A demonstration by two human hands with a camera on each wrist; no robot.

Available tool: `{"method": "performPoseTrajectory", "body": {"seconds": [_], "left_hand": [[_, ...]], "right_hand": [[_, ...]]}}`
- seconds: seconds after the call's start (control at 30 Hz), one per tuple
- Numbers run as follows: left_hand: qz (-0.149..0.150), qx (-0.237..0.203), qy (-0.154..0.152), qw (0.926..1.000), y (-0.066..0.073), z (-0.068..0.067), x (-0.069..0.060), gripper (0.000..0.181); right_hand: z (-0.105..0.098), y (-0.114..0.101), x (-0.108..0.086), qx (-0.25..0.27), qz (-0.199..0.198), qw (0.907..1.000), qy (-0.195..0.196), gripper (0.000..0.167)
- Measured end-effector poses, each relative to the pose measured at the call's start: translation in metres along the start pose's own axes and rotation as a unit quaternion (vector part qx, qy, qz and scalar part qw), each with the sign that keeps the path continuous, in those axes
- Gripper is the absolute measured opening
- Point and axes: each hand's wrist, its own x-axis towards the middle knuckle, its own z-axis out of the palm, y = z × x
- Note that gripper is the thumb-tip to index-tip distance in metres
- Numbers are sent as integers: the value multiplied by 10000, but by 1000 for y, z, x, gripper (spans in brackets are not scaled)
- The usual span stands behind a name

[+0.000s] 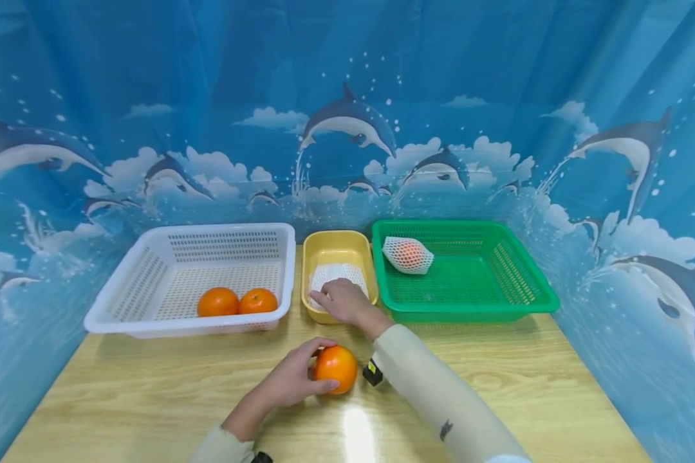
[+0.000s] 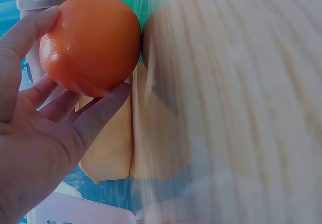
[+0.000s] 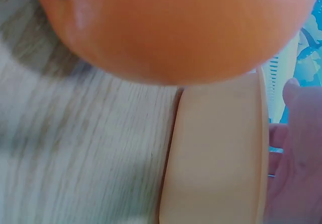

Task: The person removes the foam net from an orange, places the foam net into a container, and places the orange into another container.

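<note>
On the near part of the table, my left hand (image 1: 294,378) holds an orange (image 1: 336,369) between thumb and fingers. The left wrist view shows the thumb at one side of the orange (image 2: 93,45) and fingertips beneath it. My right hand (image 1: 344,301) reaches over the near rim of a small yellow basket (image 1: 338,239), above white foam fruit nets (image 1: 347,272) lying inside. Its fingertips are hidden in the head view, so whether they pinch a net cannot be seen. In the right wrist view, the orange (image 3: 186,32) looms close, with the right hand (image 3: 302,153) at the edge.
To the left stands a white basket (image 1: 190,230) with two oranges (image 1: 218,301) near its front. A green basket (image 1: 475,283) on the right contains one fruit in a foam net (image 1: 408,255). A dolphin-print curtain (image 1: 237,64) hangs behind the wooden table (image 1: 150,386).
</note>
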Motion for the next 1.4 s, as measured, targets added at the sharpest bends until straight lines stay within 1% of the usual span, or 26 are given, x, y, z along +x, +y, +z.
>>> {"method": "performPoseTrajectory", "body": {"seconds": [0.13,0.3,0.4,0.5,0.63,0.73,0.83,0.97,1.07,1.23,1.4], "left_hand": [[-21,-39,-2,10000,0,0,0,60],[52,-39,26,10000,-1,0,-1,60],[51,-51,32,10000,-1,0,-1,60],[14,-139,2,9999,-1,-1,-1,61],[58,-248,-38,9997,-1,-1,-2,60],[159,-306,-71,9994,-2,-1,-3,60],[243,-314,-117,9991,-1,-1,-3,60],[300,-263,-108,9991,0,0,-3,61],[263,-219,-3,9994,0,0,-3,62],[158,15,176,9997,0,0,-5,62],[102,219,99,9997,2,-7,-7,63]], "right_hand": [[-1,-1,-2,-310,-19,9985,441,46],[-8,-12,-6,-379,-76,9953,888,43],[-14,-20,-6,-265,-202,9941,1033,42],[-20,-29,-5,-5,-288,9954,911,46],[-26,-41,-2,467,-408,9972,417,67],[-26,-47,1,602,-573,9965,-18,79],[-23,-50,3,440,-695,9961,-304,85],[-21,-53,4,258,-698,9963,-426,87],[-19,-54,5,174,-715,9963,-440,85],[-18,-55,6,-16,-677,9966,-471,83],[-18,-56,6,-70,-632,9968,-483,84]]}}
